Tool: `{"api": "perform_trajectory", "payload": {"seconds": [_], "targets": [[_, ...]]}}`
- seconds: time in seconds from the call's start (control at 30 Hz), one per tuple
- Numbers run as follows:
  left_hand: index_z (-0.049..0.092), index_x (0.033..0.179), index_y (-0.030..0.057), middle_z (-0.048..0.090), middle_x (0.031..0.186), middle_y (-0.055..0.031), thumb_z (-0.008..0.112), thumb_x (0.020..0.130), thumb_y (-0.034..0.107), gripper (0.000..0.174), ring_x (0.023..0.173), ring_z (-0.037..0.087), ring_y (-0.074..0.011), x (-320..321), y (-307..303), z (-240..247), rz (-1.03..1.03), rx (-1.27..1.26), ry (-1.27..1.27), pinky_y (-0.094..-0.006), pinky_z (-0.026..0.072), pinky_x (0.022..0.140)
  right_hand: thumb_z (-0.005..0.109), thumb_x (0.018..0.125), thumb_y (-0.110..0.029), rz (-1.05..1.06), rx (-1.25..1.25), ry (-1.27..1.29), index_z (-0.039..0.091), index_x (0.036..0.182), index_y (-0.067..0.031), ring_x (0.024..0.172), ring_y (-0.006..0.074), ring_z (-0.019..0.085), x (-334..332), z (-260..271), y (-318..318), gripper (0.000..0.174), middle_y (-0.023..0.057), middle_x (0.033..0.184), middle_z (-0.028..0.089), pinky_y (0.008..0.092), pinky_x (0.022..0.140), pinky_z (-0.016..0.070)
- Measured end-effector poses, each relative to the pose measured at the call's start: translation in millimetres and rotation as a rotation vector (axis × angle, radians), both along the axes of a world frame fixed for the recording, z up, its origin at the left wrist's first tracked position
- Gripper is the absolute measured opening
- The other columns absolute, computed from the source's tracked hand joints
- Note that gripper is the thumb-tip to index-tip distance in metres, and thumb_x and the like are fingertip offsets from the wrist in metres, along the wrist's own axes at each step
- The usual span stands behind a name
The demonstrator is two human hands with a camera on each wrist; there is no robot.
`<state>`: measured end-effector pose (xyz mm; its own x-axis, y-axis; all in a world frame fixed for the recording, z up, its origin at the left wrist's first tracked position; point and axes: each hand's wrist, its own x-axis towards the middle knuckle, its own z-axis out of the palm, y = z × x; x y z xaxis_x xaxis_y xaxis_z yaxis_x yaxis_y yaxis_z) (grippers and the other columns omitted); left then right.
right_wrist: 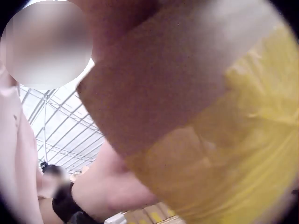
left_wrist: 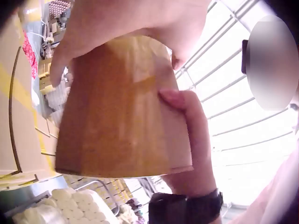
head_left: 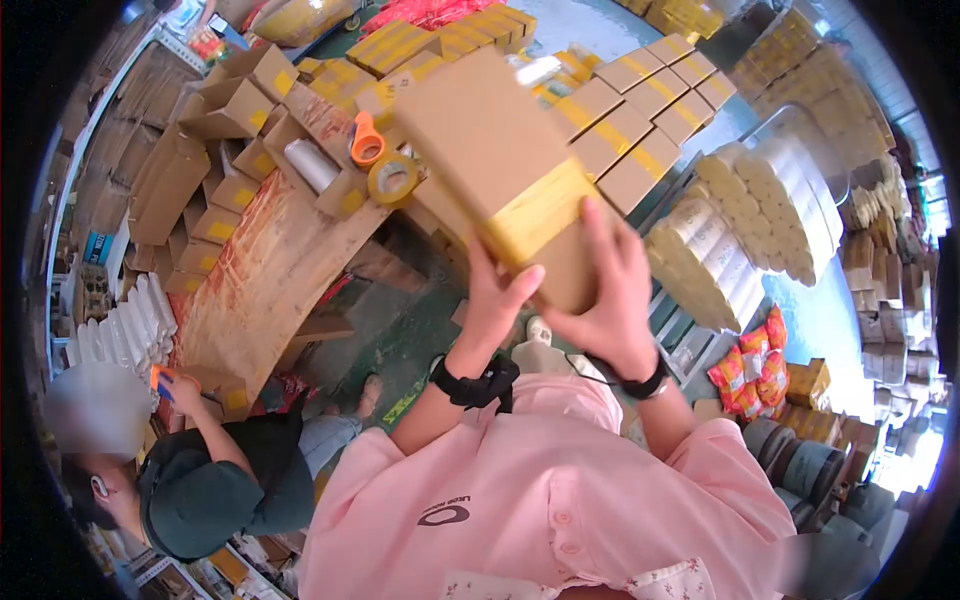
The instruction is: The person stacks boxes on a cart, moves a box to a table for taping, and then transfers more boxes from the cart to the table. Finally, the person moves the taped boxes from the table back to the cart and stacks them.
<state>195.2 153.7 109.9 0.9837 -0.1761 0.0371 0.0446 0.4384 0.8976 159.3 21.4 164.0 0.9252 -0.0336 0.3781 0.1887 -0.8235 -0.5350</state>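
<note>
Left hand point(head_left: 500, 283), right hand point(head_left: 618, 292): I have fingers point(head_left: 598, 228) clamped on the carton point(head_left: 492, 135); uneven pressure could tip it toward the tape roll point(head_left: 377, 186) at its nine o'clock.

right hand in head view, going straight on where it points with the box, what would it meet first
Beyond the held box, the right hand would probably meet the stacked taped cartons first, though depth is hard to judge.

Nothing legible, just blurred shirt lettering point(head_left: 443, 514)
</note>
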Motion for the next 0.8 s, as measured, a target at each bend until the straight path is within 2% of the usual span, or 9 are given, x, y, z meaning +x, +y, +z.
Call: {"api": "perform_trajectory", "payload": {"seconds": [0.03, 0.07, 0.13, 0.23, 0.33, 0.53, 0.63, 0.73, 0.8], "targets": [[0.019, 0.13, -0.0001, 0.034, 0.123, -0.0116, 0.063, 0.072, 0.019, 0.075, 0.115, 0.035, -0.0211, 8.6, -19.3, -3.2, -0.072, -0.009, -0.068, -0.0359, 0.0299, 0.096, 0.068, 0.046, -0.026, -0.004, 0.103, 0.0, 0.035, 0.13, -0.0094, 0.093, 0.0349, 0.047, 6.8, -0.8, -30.8, 0.092, 0.0211, 0.104, 0.045, 0.0386, 0.08, 0.0405], [0.018, 0.13, -0.003, 0.031, 0.127, -0.0154, 0.064, 0.073, 0.021, 0.077, 0.119, 0.031, -0.0257, 18.6, -30.7, -23.7, -0.07, 0.219, -0.164, -0.0389, 0.0248, 0.1, 0.067, 0.047, -0.025, -0.002, 0.204, -0.001, 0.036, 0.129, -0.0093, 0.092, 0.034, 0.048, 15.6, -1.7, -59.7, 0.09, 0.0202, 0.102, 0.046, 0.0375, 0.08, 0.0414], [0.018, 0.13, -0.0046, 0.026, 0.131, -0.0223, 0.065, 0.074, 0.025, 0.079, 0.122, 0.027, -0.0324, 26.1, -45.2, -38.0, 0.158, 0.708, -0.298, -0.0418, 0.02, 0.102, 0.066, 0.047, -0.023, -0.045, 0.095, -0.003, 0.037, 0.129, -0.0097, 0.092, 0.033, 0.049, 32.4, -6.1, -108.9, 0.088, 0.0193, 0.1, 0.048, 0.0363, 0.081, 0.0424], [0.014, 0.131, -0.0077, 0.02, 0.133, -0.028, 0.066, 0.073, 0.031, 0.087, 0.125, 0.02, -0.0365, 45.9, -39.7, -102.4, 0.567, 1.041, -0.175, -0.0424, 0.0167, 0.103, 0.067, 0.047, -0.027, -0.099, -0.014, 0.081, 0.035, 0.129, -0.0135, 0.093, 0.0333, 0.049, 73.7, -37.0, -171.7, 0.089, 0.0189, 0.101, 0.048, 0.0386, 0.081, 0.0425], [0.009, 0.13, -0.0109, 0.016, 0.135, -0.0293, 0.068, 0.071, 0.032, 0.094, 0.127, 0.017, -0.0377, 55.8, -31.2, -142.3, 0.542, 1.011, 0.166, -0.0414, 0.0161, 0.104, 0.067, 0.049, -0.034, -0.097, -0.097, 0.215, 0.034, 0.13, -0.0156, 0.094, 0.0342, 0.05, 118.7, -76.2, -197.8, 0.089, 0.0198, 0.101, 0.049, 0.0399, 0.081, 0.0424], [0.003, 0.131, -0.0106, 0.015, 0.136, -0.027, 0.07, 0.068, 0.032, 0.101, 0.127, 0.018, -0.0356, 55.7, -37.9, -145.3, 0.485, 0.909, 0.295, -0.0399, 0.0182, 0.104, 0.067, 0.053, -0.045, 0.03, -0.174, 0.328, 0.036, 0.129, -0.0175, 0.095, 0.0352, 0.05, 171.6, -141.5, -186.1, 0.086, 0.0196, 0.1, 0.049, 0.0408, 0.082, 0.0422], [0.005, 0.134, -0.0047, 0.027, 0.131, -0.0234, 0.071, 0.068, 0.028, 0.099, 0.121, 0.031, -0.0324, 56.1, -35.8, -163.5, 0.533, 0.913, 0.251, -0.0392, 0.0285, 0.098, 0.067, 0.061, -0.044, 0.2, -0.157, 0.288, 0.035, 0.13, -0.0162, 0.096, 0.0356, 0.05, 179.3, -166.1, -177.8, 0.081, 0.0202, 0.103, 0.049, 0.0406, 0.083, 0.0422], [0.006, 0.134, -0.0028, 0.03, 0.129, -0.0217, 0.072, 0.068, 0.023, 0.096, 0.118, 0.034, -0.0313, 57.5, -36.9, -171.1, 0.57, 0.89, 0.177, -0.0385, 0.0305, 0.097, 0.065, 0.067, -0.042, 0.313, 0.074, 0.401, 0.028, 0.133, -0.0149, 0.101, 0.0357, 0.049, 193.6, -169.9, -189.1, 0.08, 0.0207, 0.112, 0.047, 0.0399, 0.085, 0.042], [0.004, 0.133, -0.0056, 0.02, 0.134, -0.0237, 0.071, 0.068, 0.026, 0.099, 0.124, 0.024, -0.033, 56.1, -39.2, -161.3, 0.53, 0.837, 0.234, -0.0378, 0.0231, 0.101, 0.065, 0.07, -0.038, 0.363, 0.136, 0.459, 0.023, 0.135, -0.0119, 0.109, 0.0344, 0.045, 195.0, -169.3, -190.1, 0.082, 0.0215, 0.12, 0.042, 0.0384, 0.09, 0.0387]]}}
